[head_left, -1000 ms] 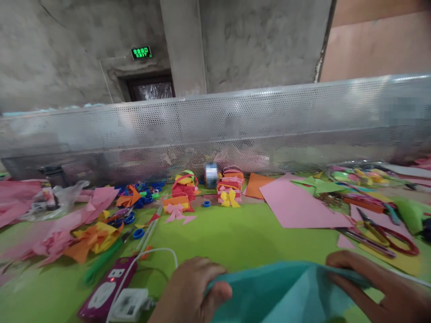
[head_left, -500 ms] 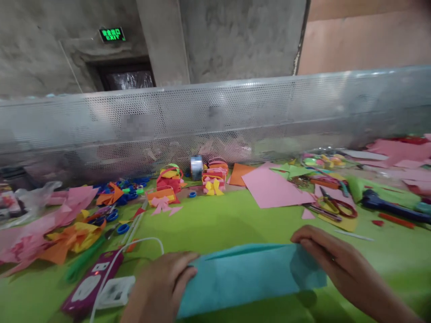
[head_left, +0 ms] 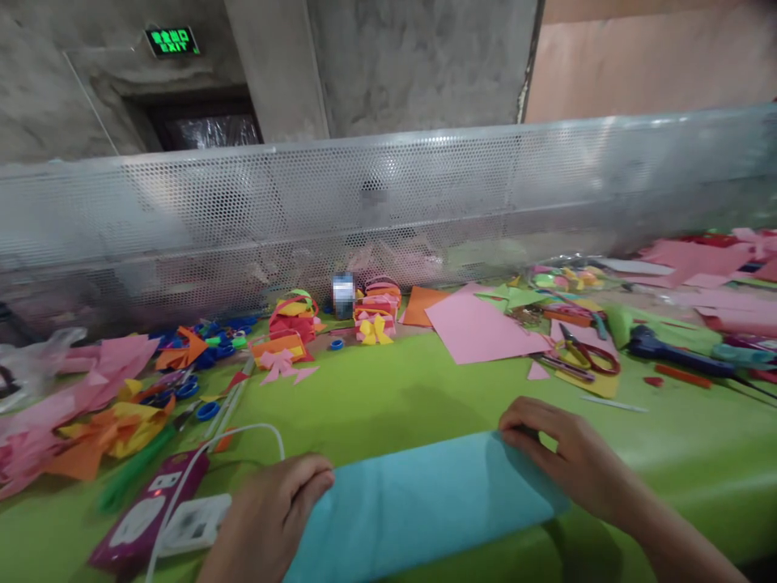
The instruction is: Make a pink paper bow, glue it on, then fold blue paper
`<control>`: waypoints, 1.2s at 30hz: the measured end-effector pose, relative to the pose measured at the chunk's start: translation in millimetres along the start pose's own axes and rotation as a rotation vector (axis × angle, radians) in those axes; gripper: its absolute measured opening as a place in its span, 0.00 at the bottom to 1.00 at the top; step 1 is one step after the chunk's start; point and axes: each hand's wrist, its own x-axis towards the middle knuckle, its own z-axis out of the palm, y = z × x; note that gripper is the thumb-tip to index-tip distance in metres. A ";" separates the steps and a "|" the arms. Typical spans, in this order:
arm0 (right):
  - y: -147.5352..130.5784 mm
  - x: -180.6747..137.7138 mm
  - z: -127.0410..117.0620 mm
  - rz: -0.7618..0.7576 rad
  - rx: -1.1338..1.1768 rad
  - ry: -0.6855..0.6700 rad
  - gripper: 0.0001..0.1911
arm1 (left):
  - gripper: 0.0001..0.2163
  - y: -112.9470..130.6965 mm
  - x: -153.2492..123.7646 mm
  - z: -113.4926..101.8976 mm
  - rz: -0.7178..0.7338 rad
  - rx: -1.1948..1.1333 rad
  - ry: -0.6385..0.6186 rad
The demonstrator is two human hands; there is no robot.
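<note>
A folded sheet of light-blue paper (head_left: 418, 502) is stretched between my two hands, low over the green tabletop. My left hand (head_left: 273, 502) pinches its upper left corner between thumb and curled fingers. At the upper right corner, my right hand (head_left: 558, 453) grips the paper in a pinch, its fingers bent over the edge. The paper's long upper edge looks nearly straight, and its lower left part runs out of the frame.
Left of my hand lies a purple power strip (head_left: 151, 510) with a white cable. Small paper bags (head_left: 376, 316) stand at the back by a perforated metal screen (head_left: 425, 194). To the right are pink paper (head_left: 479, 328), scissors (head_left: 588, 352) and a blue glue gun (head_left: 673, 352).
The gap along the paper's top edge has closed, and the paper now looks flatter. Both hands keep their hold. My view has shifted slightly right and down.
</note>
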 end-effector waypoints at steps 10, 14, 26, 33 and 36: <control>10.9 6.3 18.7 -0.022 -0.196 -0.053 0.13 | 0.13 0.8 3.0 10.9 -0.046 -0.055 -0.036; 15.6 8.4 24.0 -0.057 -0.260 -0.015 0.13 | 0.13 0.6 3.2 13.4 -0.047 -0.060 -0.024; 39.3 15.9 40.2 -0.211 -0.325 -0.070 0.17 | 0.13 -10.4 5.7 30.0 -0.089 -0.067 -0.173; 60.2 22.8 51.2 -0.247 -0.474 -0.141 0.13 | 0.10 -4.7 19.8 33.8 -0.140 -0.014 -0.217; 56.7 24.0 48.1 -0.189 -0.527 -0.154 0.12 | 0.09 -2.9 25.6 35.2 -0.152 0.005 -0.208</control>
